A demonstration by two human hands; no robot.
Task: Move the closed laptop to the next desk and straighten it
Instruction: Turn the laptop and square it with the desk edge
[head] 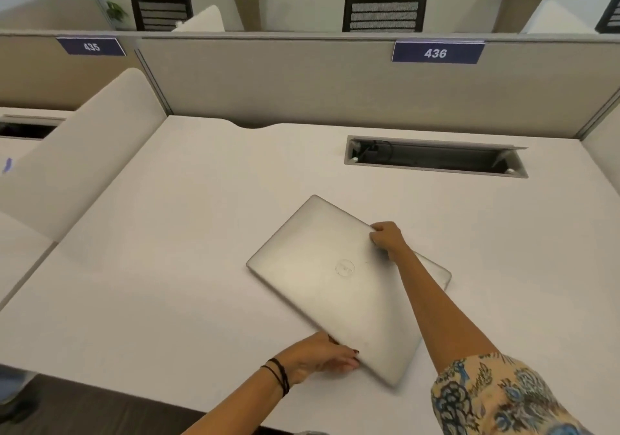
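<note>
A closed silver laptop (322, 273) lies skewed on the white desk (167, 250) marked 436, its corners pointing away and toward me. My left hand (322, 354) grips its near left edge, fingers tucked under and thumb beside it. My right hand (387, 237) holds the far right edge, fingers curled over it. The forearm crosses above the lid's right part and hides some of it. The near edge looks slightly raised off the surface.
A low white divider (84, 166) separates this desk from desk 435 on the left. An open cable tray (436, 156) sits in the desk's back right. Grey partition panels (285, 82) stand behind, with chairs and potted plants beyond.
</note>
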